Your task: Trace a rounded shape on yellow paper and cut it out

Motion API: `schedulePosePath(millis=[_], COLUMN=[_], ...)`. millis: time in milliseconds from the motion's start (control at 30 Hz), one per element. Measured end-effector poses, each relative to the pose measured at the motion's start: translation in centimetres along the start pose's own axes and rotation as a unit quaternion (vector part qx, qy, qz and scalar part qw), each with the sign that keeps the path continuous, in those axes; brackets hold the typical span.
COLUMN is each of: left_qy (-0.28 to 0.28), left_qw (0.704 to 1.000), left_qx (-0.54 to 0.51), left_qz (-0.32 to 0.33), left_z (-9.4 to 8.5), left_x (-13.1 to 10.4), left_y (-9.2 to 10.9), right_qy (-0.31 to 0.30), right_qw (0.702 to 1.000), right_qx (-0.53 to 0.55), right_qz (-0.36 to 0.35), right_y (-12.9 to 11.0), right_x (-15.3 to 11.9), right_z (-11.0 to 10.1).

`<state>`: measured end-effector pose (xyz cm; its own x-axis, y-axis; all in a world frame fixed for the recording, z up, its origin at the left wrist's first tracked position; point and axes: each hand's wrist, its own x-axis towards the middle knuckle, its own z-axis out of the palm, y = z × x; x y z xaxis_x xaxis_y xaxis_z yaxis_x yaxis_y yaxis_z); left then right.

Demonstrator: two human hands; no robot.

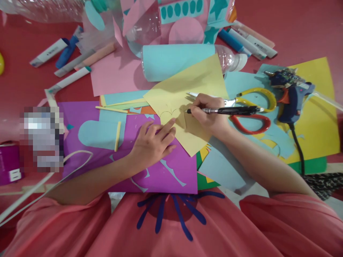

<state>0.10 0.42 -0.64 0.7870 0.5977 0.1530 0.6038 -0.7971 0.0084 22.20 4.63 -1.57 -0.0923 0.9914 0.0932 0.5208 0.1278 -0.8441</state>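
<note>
A pale yellow sheet of paper lies at a slant in front of me, with thin curved pen lines drawn on it. My right hand grips a black pen, its tip touching or just over the sheet beside a line. Fingers spread, my left hand rests on the lower left of this sheet and on the purple sheet beneath. Scissors with one yellow and one red handle lie just behind the right hand, which partly hides their blades.
A bottle wrapped in light blue paper lies at the far edge of the sheet. To the right, a blue glue gun sits on papers, its cord trailing towards me. Several markers lie at the left, near a blurred-out object.
</note>
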Motion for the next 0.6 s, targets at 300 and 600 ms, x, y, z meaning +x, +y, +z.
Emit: schedulePosePath(millis=[300, 600], left_qy=[-0.035, -0.001], left_qw=[0.997, 1.0], left_qx=[-0.058, -0.005], left_qz=[-0.023, 0.001], left_z=[0.29, -0.07], left_x=[-0.27, -0.01], left_y=[0.02, 0.0], right_qy=[-0.002, -0.006], right_qw=[1.0, 1.0], right_qx=[0.0, 0.009], right_qz=[-0.001, 0.013], right_y=[0.15, -0.09], right_x=[0.01, 0.07], right_z=[-0.09, -0.18])
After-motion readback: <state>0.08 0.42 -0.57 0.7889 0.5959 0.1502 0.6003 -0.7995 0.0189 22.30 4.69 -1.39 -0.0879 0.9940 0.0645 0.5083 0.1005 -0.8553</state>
